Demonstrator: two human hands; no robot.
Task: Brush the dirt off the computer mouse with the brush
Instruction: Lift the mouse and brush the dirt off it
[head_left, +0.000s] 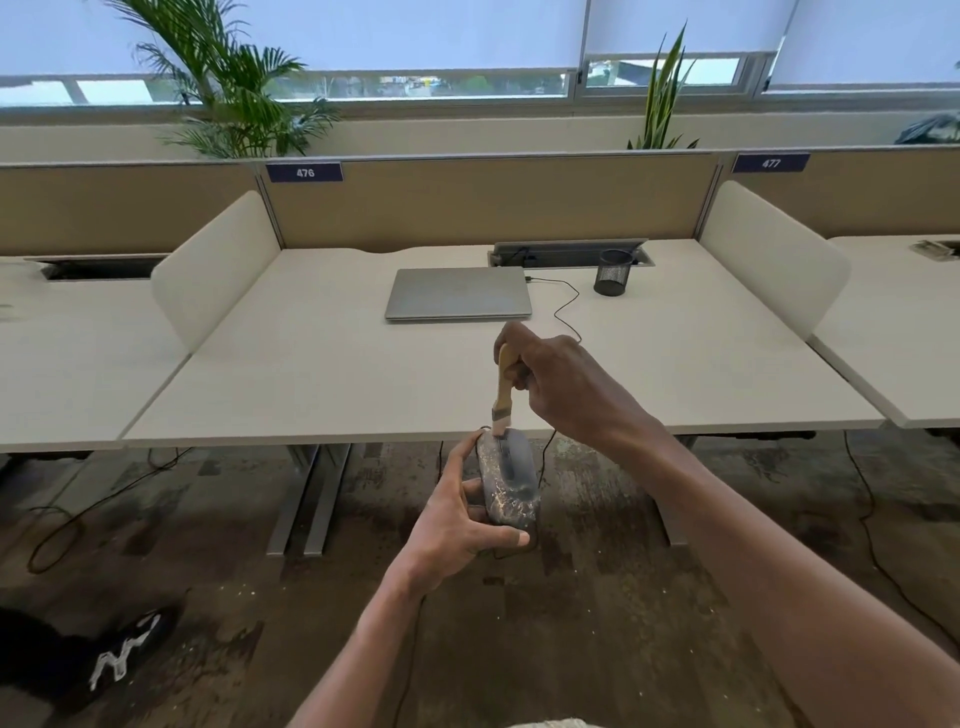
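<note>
Your left hand (457, 512) holds the mouse (508, 480) in the air, in front of the near edge of the desk (322, 364) and above the floor (597, 597). Its fingers (460, 457) curl round the mouse's left side, and the thumb lies across the near end at 6 o'clock. The mouse is grey, mottled with pale dirt over its left half and near end.

Your right hand (566, 387) grips the brush (503, 392) by its wooden handle, fingers wrapped tightly round it. The brush stands nearly upright, bristles down, and its tip touches the far end of the mouse at 12 o'clock, by the wheel groove.

On the desk, at 12 o'clock from the mouse, lies a closed laptop (460, 293). A black cable (563, 306) runs from its right side. A black mesh cup (614, 273) stands at 1 o'clock, just beside the cable tray. A dark shoe (119, 660) shows on the floor at 8 o'clock.
</note>
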